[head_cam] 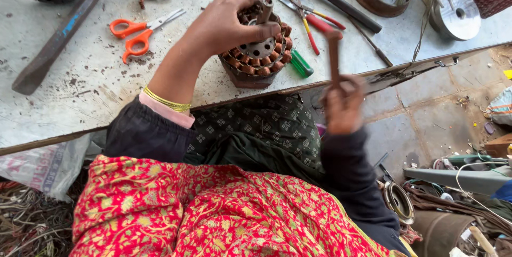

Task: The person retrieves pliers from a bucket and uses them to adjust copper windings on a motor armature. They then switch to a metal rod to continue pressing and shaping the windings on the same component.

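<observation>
The stator [256, 49] sits at the bench edge [160, 113], centre frame, on a block. Your left hand [226, 22] clamps over its coils, thumb near the hub. Your right hand [344, 105] grips a hammer [333, 57], raised and blurred. A glancing blow could hit that thumb, or knock the stator off the edge.

A pale translucent plastic bag [45, 167] hung at the near left, below the edge of the worktable [80, 102], just above a tangle of wires [29, 225]. It was crumpled and whitish-grey, with faded red and blue print on its face. At the far right edge, on the floor, lay a woven sack [501, 107], whitish with orange and blue stripes, only partly in view.
</observation>
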